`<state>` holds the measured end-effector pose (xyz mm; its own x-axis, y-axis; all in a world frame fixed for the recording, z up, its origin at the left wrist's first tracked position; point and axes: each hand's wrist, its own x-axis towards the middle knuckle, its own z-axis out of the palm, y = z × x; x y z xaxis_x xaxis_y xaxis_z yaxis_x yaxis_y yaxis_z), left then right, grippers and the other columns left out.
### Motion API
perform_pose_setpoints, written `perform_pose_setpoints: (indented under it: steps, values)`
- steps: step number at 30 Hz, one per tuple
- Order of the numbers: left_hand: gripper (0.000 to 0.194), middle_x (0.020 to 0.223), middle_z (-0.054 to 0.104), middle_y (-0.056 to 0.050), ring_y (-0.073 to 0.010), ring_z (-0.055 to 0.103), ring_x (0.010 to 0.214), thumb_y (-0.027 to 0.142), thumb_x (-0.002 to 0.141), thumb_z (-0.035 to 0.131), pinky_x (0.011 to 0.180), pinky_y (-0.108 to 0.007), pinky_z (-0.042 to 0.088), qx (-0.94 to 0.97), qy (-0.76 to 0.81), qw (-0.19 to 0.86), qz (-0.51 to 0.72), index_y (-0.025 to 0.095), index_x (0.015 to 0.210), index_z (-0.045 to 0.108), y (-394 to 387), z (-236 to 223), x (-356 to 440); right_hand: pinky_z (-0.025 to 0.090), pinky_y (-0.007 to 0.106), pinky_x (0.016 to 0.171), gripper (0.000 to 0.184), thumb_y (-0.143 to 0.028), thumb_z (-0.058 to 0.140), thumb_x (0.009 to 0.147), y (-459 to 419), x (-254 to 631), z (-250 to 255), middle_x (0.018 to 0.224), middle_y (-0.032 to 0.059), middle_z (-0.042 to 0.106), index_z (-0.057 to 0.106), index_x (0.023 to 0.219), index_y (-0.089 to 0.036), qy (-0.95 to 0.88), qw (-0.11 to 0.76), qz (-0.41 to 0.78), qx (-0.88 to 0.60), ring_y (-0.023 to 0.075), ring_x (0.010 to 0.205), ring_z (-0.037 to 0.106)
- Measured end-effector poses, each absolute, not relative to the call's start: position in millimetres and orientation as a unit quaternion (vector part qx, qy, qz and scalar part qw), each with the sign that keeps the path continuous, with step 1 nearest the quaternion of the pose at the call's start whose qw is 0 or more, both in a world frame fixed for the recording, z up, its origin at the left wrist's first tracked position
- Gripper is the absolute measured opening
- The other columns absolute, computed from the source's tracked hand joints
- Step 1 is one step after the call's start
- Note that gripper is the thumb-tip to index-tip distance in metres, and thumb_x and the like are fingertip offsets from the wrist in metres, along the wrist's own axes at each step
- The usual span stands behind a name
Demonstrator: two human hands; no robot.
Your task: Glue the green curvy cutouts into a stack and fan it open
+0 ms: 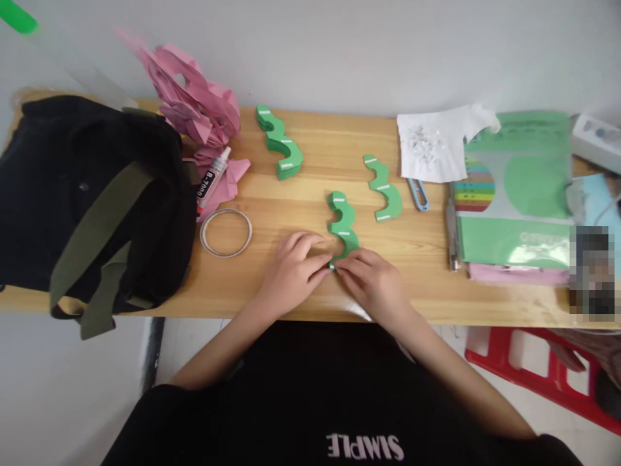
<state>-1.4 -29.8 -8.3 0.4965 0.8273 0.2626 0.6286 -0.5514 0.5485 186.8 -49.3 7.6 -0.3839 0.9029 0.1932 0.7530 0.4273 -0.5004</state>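
A wavy green cutout (pixel 343 223), apparently paper, lies in front of me with short white strips across it. At its lower end, my left hand (pixel 298 268) has thumb and index finger closed on the tip. My right hand (pixel 371 278) pinches the same end from the other side, its fingertips almost meeting those of the left. To the right lies a similar green cutout (pixel 388 192), also with white strips. Farther back on the left, a thicker stack of wavy green cutouts (pixel 290 155) carries white strips on top.
A roll of tape (pixel 226 253), a B-7000 glue tube (pixel 213 178), crumpled pink paper (pixel 198 103) and a black bag (pixel 97 200) occupy the left. On the right are white scraps on paper (pixel 429 145), a blue cutter (pixel 418 195) and a green pack (pixel 514 239).
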Motion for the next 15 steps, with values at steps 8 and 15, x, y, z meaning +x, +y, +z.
perform_pose_setpoints:
  steps: [8, 15]
  values:
    - [0.016, 0.118, 0.06, -0.01, -0.0266, 0.049, 0.111, 0.025, 0.09, 0.06, 0.093, -0.047, 0.046, 0.85, 0.431, 0.169, 0.252, 0.019, 0.1, 0.071, -29.2, -11.4, -2.3, 0.051, 0.026, 0.068, 0.024, -0.023, 0.047, 0.095, -44.8, 194.1, 5.7, 0.088, 0.0065, 0.068, 0.071, 0.098, -0.02, -0.862, 0.17, 0.151, -0.452, 0.0147, 0.076, 0.063]
    - [0.018, 0.118, 0.061, -0.01, -0.0269, 0.05, 0.112, 0.028, 0.091, 0.058, 0.095, -0.047, 0.045, 0.854, 0.43, 0.159, 0.247, 0.019, 0.099, 0.072, -29.7, -13.1, -1.9, 0.051, 0.025, 0.067, 0.023, -0.024, 0.045, 0.096, -39.4, 199.1, 6.0, 0.091, 0.0064, 0.067, 0.068, 0.1, -0.019, -0.872, 0.169, 0.173, -0.426, 0.0144, 0.076, 0.063]
